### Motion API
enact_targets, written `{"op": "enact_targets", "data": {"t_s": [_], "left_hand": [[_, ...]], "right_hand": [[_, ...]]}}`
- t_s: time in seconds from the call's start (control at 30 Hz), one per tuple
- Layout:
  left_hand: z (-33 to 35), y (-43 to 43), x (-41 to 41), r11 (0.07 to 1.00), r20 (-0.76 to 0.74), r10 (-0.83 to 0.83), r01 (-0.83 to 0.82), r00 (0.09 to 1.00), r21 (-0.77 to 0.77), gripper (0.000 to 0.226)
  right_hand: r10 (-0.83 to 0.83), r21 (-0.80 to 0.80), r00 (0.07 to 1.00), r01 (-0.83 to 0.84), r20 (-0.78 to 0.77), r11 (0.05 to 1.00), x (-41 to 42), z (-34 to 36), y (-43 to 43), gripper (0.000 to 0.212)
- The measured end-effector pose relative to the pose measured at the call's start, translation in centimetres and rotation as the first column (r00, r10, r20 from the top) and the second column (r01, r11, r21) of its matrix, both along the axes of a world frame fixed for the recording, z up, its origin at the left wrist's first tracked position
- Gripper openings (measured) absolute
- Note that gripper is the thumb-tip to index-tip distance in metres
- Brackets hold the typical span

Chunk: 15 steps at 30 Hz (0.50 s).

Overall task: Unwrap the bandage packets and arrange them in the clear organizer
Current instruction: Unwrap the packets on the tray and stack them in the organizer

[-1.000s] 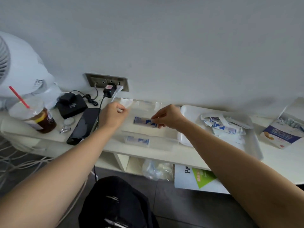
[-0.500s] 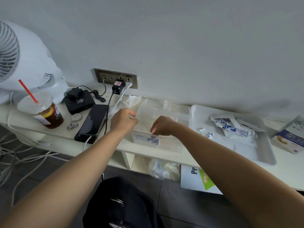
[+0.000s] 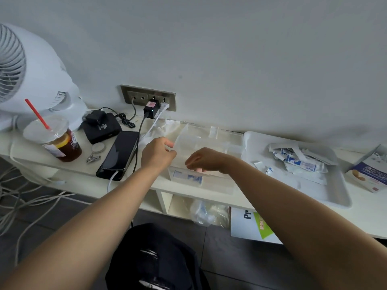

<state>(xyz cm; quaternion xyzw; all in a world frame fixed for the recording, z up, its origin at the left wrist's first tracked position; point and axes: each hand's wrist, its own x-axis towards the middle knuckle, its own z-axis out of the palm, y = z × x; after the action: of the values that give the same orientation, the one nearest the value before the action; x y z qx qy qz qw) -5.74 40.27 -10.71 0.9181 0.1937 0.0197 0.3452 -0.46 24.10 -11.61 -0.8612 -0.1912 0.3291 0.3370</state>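
bandage packet [image 3: 187, 176] now lies flat in the front compartment of the organizer [image 3: 209, 130], blue print up. a second ago it was pinched in the right hand above the organizer, half a second ago that hand was dipping in, and now the hand is empty. reads as one more packet filed, likely on top of the one already there; can't separate the two.

left to right:
- fan [image 3: 25, 74], then drink cup [image 3: 55, 141] with red straw; label too small to read.
- black box [image 3: 102, 128]: white knot logo, no readable text. nail clipper [image 3: 93, 158] in front of it. phone [image 3: 120, 152] face up, cable plugged into its near end. wall socket [image 3: 148, 97] behind.
- left hand [image 3: 157, 154]: fingers [image 3: 167, 152] curled, looks pinched on the organizer's left wall, steadying it; same spot as before.
- right hand [image 3: 206, 160]: hovers just over the front compartment, fingers [image 3: 190, 163] loosely curled, holding nothing.
- tray [image 3: 343, 197] just right of the organizer: loose pile [image 3: 299, 162] of blue-and-white packets and torn wrappers; print unreadable.
- blue box [image 3: 370, 174] far right: white characters on a blue band, can't read them.
- under the bench [image 3: 62, 168]: white sheet [image 3: 240, 227] with "Pr" in black, green patch beside it.

judgement: partway through, more in the tray to unwrap. next reach probably goes right.
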Motion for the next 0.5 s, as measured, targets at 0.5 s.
{"op": "enact_targets", "data": {"t_s": [0.5], "left_hand": [[3.2, -15.0, 1.1, 0.879, 0.373, -0.476, 0.445, 0.796, 0.170, 0.019]], "right_hand": [[-0.460, -0.047, 0.771, 0.532, 0.441, 0.846, -1.0, 2.0, -18.7, 0.014]]}}
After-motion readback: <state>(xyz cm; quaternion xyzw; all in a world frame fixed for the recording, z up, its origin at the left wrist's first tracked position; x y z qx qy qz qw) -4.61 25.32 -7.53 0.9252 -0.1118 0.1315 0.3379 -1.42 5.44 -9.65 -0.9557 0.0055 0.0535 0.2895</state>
